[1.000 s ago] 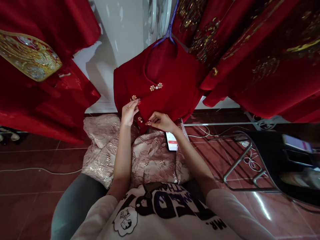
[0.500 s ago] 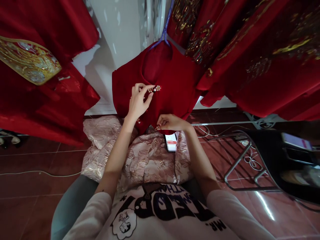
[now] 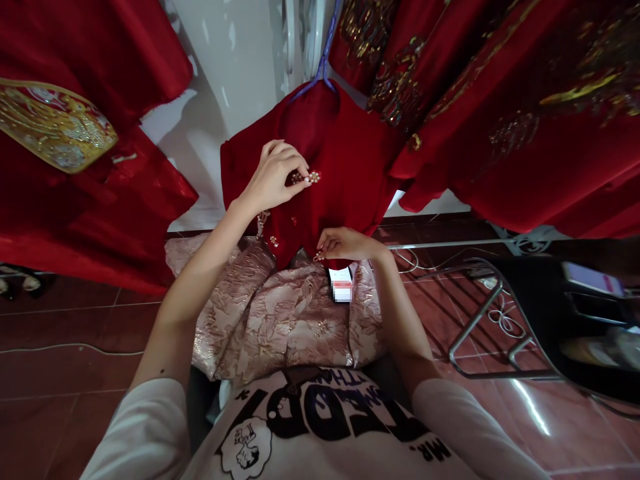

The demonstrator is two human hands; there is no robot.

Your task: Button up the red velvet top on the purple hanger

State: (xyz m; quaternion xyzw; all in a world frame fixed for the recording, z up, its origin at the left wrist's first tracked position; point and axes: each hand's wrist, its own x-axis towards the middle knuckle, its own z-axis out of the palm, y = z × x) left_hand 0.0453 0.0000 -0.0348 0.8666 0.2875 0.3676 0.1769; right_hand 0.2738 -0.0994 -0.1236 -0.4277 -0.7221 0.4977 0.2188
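A small red garment (image 3: pixel 350 167) hangs on a purple hanger (image 3: pixel 320 67) in front of me. My left hand (image 3: pixel 274 175) is raised to its chest and pinches the upper pearl-and-gold clasp (image 3: pixel 311 177) between thumb and fingers. My right hand (image 3: pixel 344 244) is at the garment's lower edge, fingers closed on another small gold clasp (image 3: pixel 318 255). More clasps (image 3: pixel 270 239) show on the front flap below my left wrist.
Pink brocade fabric (image 3: pixel 290 320) lies on my lap, with a phone (image 3: pixel 341 285) on it. Red embroidered garments (image 3: pixel 500 100) hang at right and left (image 3: pixel 75 153). A metal-framed chair (image 3: pixel 505 320) stands at right on red floor tiles.
My left hand rose from the lower clasp on the flap to the upper clasp and pinched it. My right hand stayed at the lower edge, shifting slightly right.
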